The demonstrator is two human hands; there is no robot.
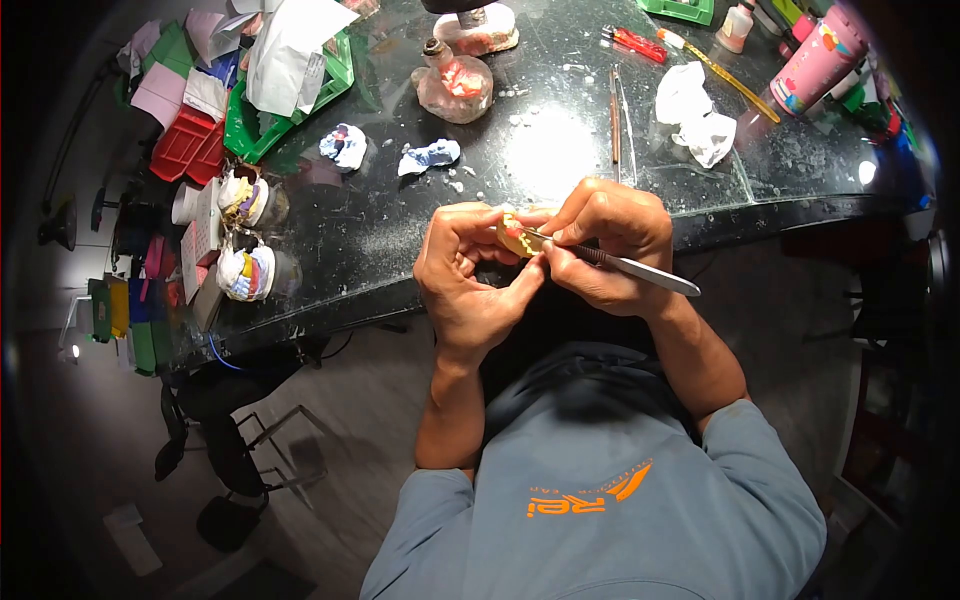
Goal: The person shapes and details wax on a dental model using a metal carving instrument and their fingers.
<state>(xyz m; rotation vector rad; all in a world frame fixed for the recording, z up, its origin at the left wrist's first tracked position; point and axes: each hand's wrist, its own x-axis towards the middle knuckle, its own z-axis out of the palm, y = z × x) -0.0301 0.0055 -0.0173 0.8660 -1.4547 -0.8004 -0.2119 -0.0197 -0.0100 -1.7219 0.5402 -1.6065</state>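
Observation:
My left hand (475,275) is closed round a small yellowish dental model (513,240) with red and yellow-green parts on it, near the table's front edge. In my right hand (610,250) is a metal carving tool (650,274), gripped like a pen. Its broad silver end points away to the lower right, and its thin tip meets the model between the two hands. Fingertips of both hands are close together at the model and cover part of it.
The dark table (400,240) bears a glass burner (456,88), blue putty pieces (430,157), two mounted dental models (245,272) at the left, and green trays (340,80). Further right lie a thin brown tool (615,125), crumpled white tissue (690,110) and a pink bottle (815,62).

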